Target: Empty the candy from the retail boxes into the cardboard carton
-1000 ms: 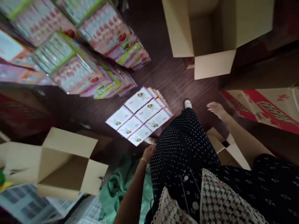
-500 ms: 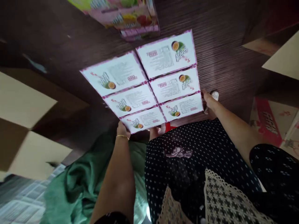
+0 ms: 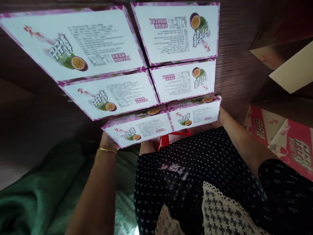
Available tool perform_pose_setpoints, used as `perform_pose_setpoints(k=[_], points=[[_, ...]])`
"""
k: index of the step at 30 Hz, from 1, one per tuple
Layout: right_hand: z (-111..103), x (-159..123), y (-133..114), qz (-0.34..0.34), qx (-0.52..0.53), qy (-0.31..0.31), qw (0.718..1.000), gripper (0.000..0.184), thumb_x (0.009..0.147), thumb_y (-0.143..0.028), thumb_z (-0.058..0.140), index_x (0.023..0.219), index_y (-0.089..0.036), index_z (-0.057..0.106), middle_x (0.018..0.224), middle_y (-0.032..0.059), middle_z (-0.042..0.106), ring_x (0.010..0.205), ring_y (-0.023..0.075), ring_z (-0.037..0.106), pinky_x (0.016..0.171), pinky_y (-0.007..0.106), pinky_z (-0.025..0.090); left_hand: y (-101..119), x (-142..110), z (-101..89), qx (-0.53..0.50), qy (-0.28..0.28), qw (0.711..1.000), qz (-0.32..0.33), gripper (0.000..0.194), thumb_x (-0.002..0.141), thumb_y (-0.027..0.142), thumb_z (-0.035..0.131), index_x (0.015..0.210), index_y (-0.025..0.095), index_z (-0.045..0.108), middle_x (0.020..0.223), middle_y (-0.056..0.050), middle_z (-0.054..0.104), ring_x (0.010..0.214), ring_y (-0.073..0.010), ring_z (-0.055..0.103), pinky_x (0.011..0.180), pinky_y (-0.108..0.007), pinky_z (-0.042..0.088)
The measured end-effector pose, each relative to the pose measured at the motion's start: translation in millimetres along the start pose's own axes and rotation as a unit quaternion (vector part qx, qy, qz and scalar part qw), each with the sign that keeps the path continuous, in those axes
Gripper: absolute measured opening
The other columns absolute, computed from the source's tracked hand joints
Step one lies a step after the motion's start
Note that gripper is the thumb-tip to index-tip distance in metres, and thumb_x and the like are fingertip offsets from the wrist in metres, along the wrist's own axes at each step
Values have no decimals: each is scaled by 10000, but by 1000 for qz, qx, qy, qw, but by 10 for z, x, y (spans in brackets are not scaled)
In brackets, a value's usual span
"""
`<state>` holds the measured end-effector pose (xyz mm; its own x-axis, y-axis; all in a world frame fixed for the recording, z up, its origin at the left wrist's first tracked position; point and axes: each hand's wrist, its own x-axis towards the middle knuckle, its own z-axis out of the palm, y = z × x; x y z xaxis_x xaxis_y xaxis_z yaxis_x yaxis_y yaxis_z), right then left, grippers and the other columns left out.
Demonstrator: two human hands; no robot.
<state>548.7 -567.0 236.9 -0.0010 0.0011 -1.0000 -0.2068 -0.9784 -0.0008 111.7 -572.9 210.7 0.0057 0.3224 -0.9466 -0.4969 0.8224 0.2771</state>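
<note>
Left hand (image 3: 107, 141) and right hand (image 3: 221, 117) clasp two end-to-end printed boxes (image 3: 161, 125), contents hidden.

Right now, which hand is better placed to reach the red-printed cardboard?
Probably the right hand: it's at the near boxes' right end, closer to that cardboard. The left hand is at their left end.

I note six boxes (image 3: 133, 83) in two columns of three, ahead of the garment (image 3: 171, 176); left hand (image 3: 108, 141) at their near-left corner, right hand (image 3: 220, 118) near-right. Cloth (image 3: 58, 195) lies left, carton (image 3: 276, 133) right.
</note>
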Motion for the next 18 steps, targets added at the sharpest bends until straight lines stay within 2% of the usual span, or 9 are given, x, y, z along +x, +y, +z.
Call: perform_pose_setpoints(k=[1, 3, 6, 8, 11, 13, 15, 18], points=[[0, -40, -1, 28, 32, -20, 999, 868, 874, -923, 380, 1120, -168, 730, 907, 142, 776, 924, 323, 733, 902, 514, 607, -24, -58, 18, -9, 3, 1000, -1, 491, 1049, 495, 494, 1356, 137, 630, 1257, -95, 748, 1335, -283, 603, 1168, -531, 521], [-16, -83, 11, 50, 67, -32, 996, 838, 899, -888, 400, 1138, -152, 722, 887, 138, 778, 859, 312, 732, 882, 510, 606, -85, -163, 32, -27, 45, 999, -14, 459, 1041, 462, 500, 1339, 149, 652, 1222, -90, 761, 1302, -293, 630, 1136, -516, 550], [-59, -56, 40, 9, 92, -44, 995, 723, 986, -743, 430, 1215, -110, 695, 882, 126, 783, 812, 277, 730, 885, 478, 597, -196, -238, 9, -43, 106, 992, -53, 432, 1031, 425, 498, 1293, 134, 679, 1180, -104, 771, 1249, -301, 665, 1101, -490, 578], [-101, -8, 60, 2, 96, -41, 994, 650, 1022, -662, 428, 1243, -105, 680, 901, 122, 791, 822, 274, 739, 892, 482, 594, -260, -220, -19, -47, 98, 992, -65, 415, 1030, 399, 488, 1244, 111, 697, 1157, -121, 773, 1230, -298, 675, 1092, -477, 584], [-190, 55, 91, 60, 99, -1, 993, 587, 1011, -642, 456, 1163, -132, 702, 909, 119, 800, 835, 294, 757, 872, 497, 613, -329, -159, -46, -50, 92, 993, -50, 389, 1021, 369, 475, 1178, 108, 717, 1118, -127, 776, 1227, -302, 680, 1081, -479, 592], [-239, 67, 102, 85, 96, -5, 992, 533, 980, -626, 516, 1100, -147, 719, 923, 123, 805, 859, 307, 767, 864, 488, 631, -364, -164, -51, -39, 108, 993, -40, 375, 996, 366, 497, 1165, 118, 722, 1093, -123, 780, 1234, -310, 680, 1072, -481, 598], [-255, 28, 98, 66, 78, -28, 994, 462, 945, -571, 592, 1084, -152, 729, 934, 125, 809, 876, 311, 772, 856, 479, 645, -395, -257, -53, -14, 128, 991, -36, 383, 954, 382, 538, 1210, 160, 716, 1104, -100, 786, 1262, -314, 671, 1070, -482, 602], [-207, -238, 73, -21, 40, -61, 997, 379, 876, -434, 699, 1117, -144, 731, 961, 120, 815, 914, 306, 778, 865, 460, 652, -427, -607, -73, 50, 178, 981, -62, 481, 843, 460, 612, 1294, 310, 693, 1161, -22, 792, 1327, -327, 642, 1054, -496, 612]])
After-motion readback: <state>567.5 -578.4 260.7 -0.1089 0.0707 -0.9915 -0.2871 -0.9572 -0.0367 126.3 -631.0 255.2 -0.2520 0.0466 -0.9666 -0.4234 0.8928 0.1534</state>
